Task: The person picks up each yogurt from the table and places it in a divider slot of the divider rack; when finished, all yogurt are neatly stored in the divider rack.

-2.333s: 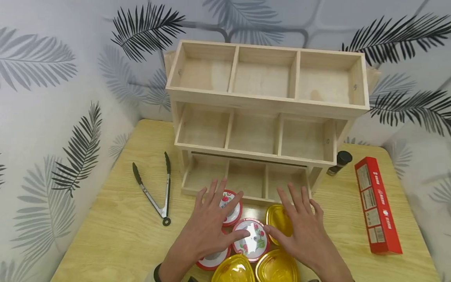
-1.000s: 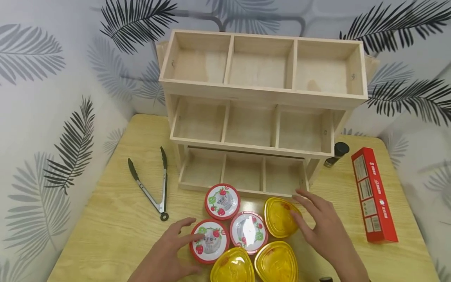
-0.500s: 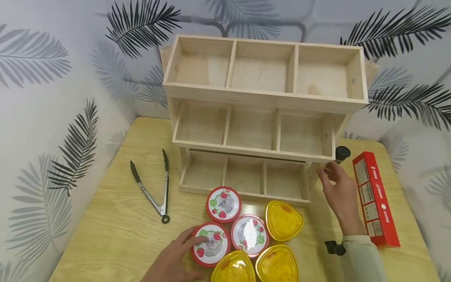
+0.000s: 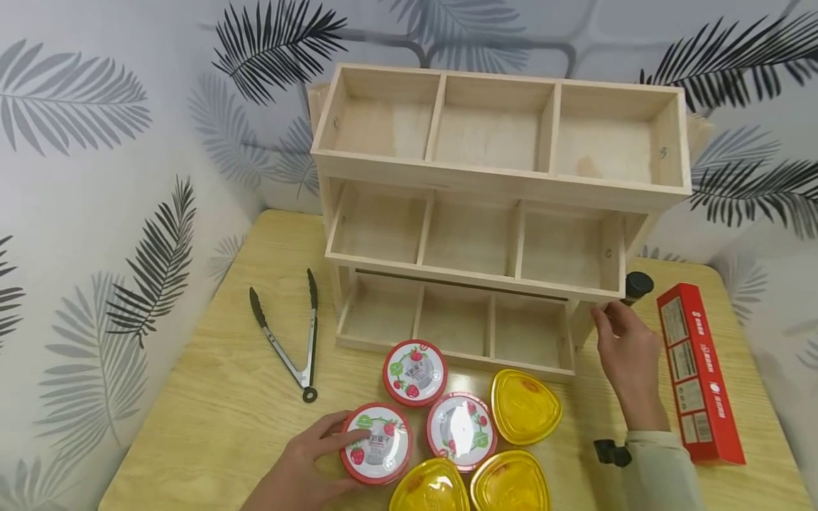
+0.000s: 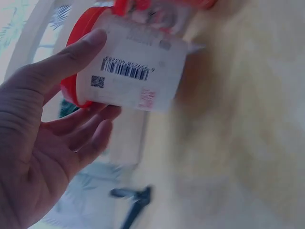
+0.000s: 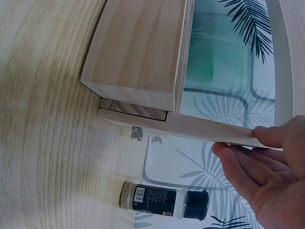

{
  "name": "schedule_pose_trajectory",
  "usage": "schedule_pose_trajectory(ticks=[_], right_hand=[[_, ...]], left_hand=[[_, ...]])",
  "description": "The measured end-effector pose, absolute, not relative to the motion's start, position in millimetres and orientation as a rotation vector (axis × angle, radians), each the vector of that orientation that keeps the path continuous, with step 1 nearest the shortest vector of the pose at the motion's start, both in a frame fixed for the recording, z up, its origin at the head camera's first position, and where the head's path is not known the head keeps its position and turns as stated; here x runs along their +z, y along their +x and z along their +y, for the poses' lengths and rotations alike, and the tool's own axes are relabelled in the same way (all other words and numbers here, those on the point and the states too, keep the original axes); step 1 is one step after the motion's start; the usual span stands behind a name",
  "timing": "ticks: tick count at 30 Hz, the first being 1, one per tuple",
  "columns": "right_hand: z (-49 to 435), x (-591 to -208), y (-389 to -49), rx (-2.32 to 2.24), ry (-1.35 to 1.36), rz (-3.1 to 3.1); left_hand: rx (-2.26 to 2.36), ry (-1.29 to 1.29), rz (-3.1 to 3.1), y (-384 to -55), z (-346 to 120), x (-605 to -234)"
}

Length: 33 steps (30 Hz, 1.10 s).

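Observation:
My left hand [image 4: 307, 461] grips a white jar with a red lid [image 4: 375, 443] and strawberry print. In the left wrist view, the thumb presses the barcode side of this jar [image 5: 133, 67] near the lid, with the fingers on the opposite side. Two similar red-lidded jars [image 4: 415, 372] stand beside it. Over at the three-tier wooden shelf [image 4: 409, 162], my right hand [image 4: 629, 355] pinches the right side post [image 6: 214, 129] between thumb and fingers. Several yellow rounded-triangle containers [image 4: 526, 406] sit near the jars.
Metal tongs with black tips [image 4: 308, 376] lie spread on the left of the table [image 4: 211, 426]. A black-capped spice bottle [image 4: 637, 285] stands behind my right hand, and a red box [image 4: 699, 376] lies farther right. The shelf's divided trays overhang one another.
My right hand has gone from above the yellow containers to the shelf's right post. My left hand has taken hold of the front-left jar and shifted it slightly left.

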State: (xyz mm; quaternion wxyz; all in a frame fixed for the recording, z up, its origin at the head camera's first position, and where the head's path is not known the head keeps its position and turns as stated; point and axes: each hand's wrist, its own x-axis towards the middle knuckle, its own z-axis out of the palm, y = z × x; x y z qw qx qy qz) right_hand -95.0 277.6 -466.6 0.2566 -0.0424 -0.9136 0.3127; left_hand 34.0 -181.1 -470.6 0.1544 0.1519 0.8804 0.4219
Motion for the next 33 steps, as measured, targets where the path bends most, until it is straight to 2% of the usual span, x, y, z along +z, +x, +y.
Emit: schedule_pose_trajectory(ticks=[4,10,14,24,33], right_hand=[[278.0,-466.9,-94.8,0.846,-0.114,-2.475],[277.1,-466.0,-95.1,0.871,-0.124,-2.479],[277.2,-467.0,-95.4,0.879,-0.126,-2.488],[278.9,-468.3,-95.8,0.876,-0.15,-2.489],[277.8,-468.6,-95.8,0.912,-0.167,-2.494]], left_hand=[[1.181,0.311,2.648,28.4,-198.1,-456.7],[1.33,0.58,2.922,6.1,-221.0,-444.4],[1.421,0.614,2.905,-13.9,-223.2,-438.6],[1.589,0.437,2.802,-86.4,-184.5,-459.6],[1.72,0.196,2.658,-122.5,-157.7,-481.1]])
